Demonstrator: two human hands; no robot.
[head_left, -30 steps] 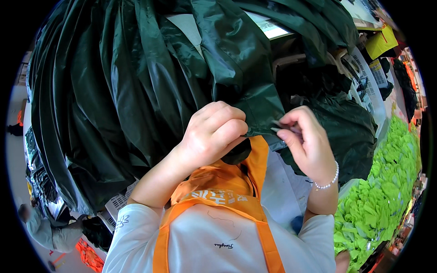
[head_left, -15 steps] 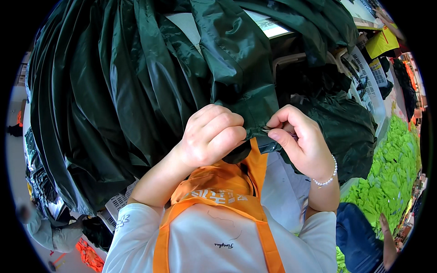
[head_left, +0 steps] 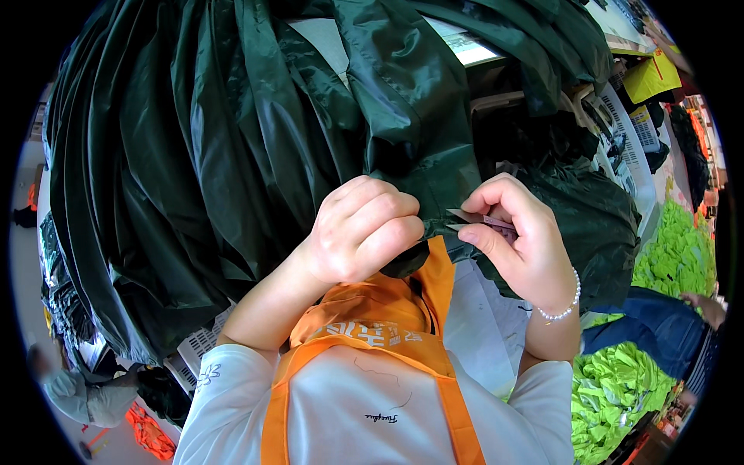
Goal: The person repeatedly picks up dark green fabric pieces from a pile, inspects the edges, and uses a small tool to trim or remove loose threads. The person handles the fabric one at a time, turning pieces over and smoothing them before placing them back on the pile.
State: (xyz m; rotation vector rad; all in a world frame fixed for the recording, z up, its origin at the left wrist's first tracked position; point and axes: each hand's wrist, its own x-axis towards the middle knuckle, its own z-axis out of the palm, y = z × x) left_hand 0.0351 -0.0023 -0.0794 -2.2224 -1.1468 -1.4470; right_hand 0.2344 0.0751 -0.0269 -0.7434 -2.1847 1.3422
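Pale table (head_left: 325, 39) almost wholly under a heap of dark green shiny fabric (head_left: 232, 155), bare only at the far strip. White slotted crates (head_left: 198, 345) along the near left edge, under the fabric's overhang. At right, a surface piled with bright green cloth (head_left: 674, 248).

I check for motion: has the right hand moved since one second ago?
Yes. The right hand went slightly up and toward the left hand, against the orange apron.
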